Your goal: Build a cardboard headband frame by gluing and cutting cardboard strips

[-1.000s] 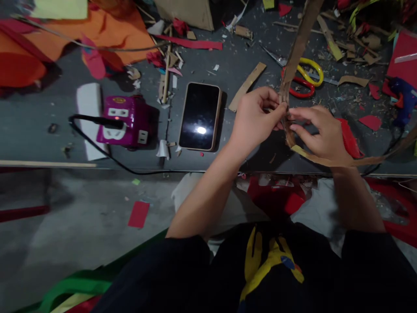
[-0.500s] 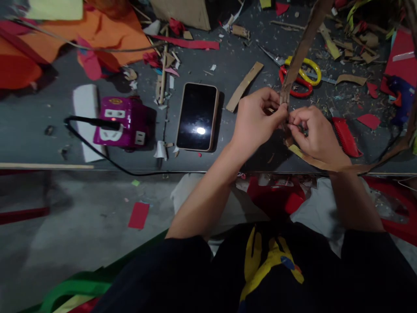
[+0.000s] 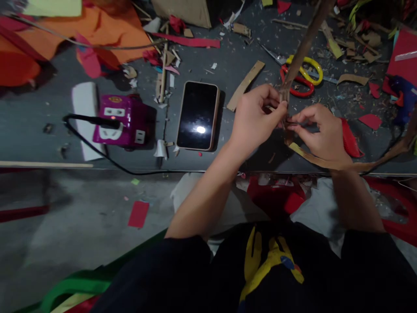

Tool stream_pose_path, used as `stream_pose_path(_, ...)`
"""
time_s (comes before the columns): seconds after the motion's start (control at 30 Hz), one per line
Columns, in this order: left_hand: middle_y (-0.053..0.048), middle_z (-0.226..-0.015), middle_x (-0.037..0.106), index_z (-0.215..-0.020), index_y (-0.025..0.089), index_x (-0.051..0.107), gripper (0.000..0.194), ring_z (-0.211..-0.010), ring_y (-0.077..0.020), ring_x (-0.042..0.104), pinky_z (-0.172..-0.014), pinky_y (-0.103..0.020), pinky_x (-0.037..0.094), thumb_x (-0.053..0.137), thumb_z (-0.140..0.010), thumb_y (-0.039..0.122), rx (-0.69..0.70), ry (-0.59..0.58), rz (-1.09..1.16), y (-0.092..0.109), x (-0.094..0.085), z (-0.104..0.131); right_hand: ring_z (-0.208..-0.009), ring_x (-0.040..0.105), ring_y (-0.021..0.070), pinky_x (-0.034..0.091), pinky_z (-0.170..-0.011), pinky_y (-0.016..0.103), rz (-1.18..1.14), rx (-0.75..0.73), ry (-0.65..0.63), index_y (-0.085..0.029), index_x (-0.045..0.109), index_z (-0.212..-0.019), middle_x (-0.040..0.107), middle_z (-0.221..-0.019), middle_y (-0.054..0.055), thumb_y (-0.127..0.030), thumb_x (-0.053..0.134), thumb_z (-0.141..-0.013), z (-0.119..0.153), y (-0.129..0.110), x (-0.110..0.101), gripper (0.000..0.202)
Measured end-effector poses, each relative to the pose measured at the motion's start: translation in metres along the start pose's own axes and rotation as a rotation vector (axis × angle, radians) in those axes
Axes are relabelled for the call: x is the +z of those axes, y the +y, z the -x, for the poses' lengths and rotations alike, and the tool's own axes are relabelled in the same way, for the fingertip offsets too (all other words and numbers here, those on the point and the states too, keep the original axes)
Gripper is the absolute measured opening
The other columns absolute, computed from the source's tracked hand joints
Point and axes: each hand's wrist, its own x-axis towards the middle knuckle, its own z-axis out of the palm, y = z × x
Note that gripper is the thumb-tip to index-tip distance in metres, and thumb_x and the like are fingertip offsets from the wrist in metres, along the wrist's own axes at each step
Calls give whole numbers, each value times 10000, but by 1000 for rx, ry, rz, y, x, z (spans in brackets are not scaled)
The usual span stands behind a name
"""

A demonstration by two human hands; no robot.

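Observation:
Between thumb and fingers, my left hand [image 3: 256, 115] grips a long brown cardboard strip [image 3: 301, 50] where its pieces meet. The strip rises up and away, and another length curves below toward the right. Just right of that joint, my right hand [image 3: 322, 132] is pinched on something small and thin that I cannot make out. Beyond my hands lie scissors [image 3: 301, 76] with red and yellow handles. A loose cardboard piece [image 3: 246, 85] rests up and left of my left hand. Partly behind my right hand is a red comb-like object [image 3: 351, 138].
A phone [image 3: 197, 115] lies left of my hands. Further left, a purple power socket block [image 3: 120, 119] with a black cable stands on a white piece. Orange paper [image 3: 120, 26] and scraps cover the back. At the right is a blue glue gun [image 3: 404, 98].
My right hand has moved slightly right, away from my left hand, with its fingertips still near the joint. My left hand has stayed almost in place on the strip.

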Motion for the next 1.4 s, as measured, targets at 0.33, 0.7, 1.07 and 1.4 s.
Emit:
stream_pose_path(0.33,53,-615,574,-735,210,514,242,-498,-65,581,-453,-164,438,715,-842,292,-7,-16,18,1,4,1,-759,557,204,473,-655,367,153,-39,-75,-271,475,-831,576,-823,9,-99,559,-822,0,-8,-1,191)
stream_pose_path(0.7,58,-623,545,-781,204,494,334,-487,-56,584,-465,-149,464,673,-872,470,25,12,1,-5,-3,-4,-935,672,208,572,-807,376,49,-82,-24,-313,620,-1048,710,-1009,-4,-239,681,-871,-2,-1,-3,201)
stream_pose_path(1.07,53,-622,553,-772,205,504,319,-506,-66,590,-454,-157,433,708,-840,441,21,-6,22,-6,2,-3,-828,611,225,526,-741,390,74,1,-90,-287,528,-841,617,-849,15,-153,583,-851,0,-7,-1,145)
stream_pose_path(1.4,73,-613,573,-804,240,523,470,-464,-30,486,-411,-200,443,646,-805,694,110,104,14,-17,-20,-16,-757,636,164,557,-704,348,-221,14,-19,-286,485,-902,632,-856,-16,-220,573,-862,2,-12,9,117)
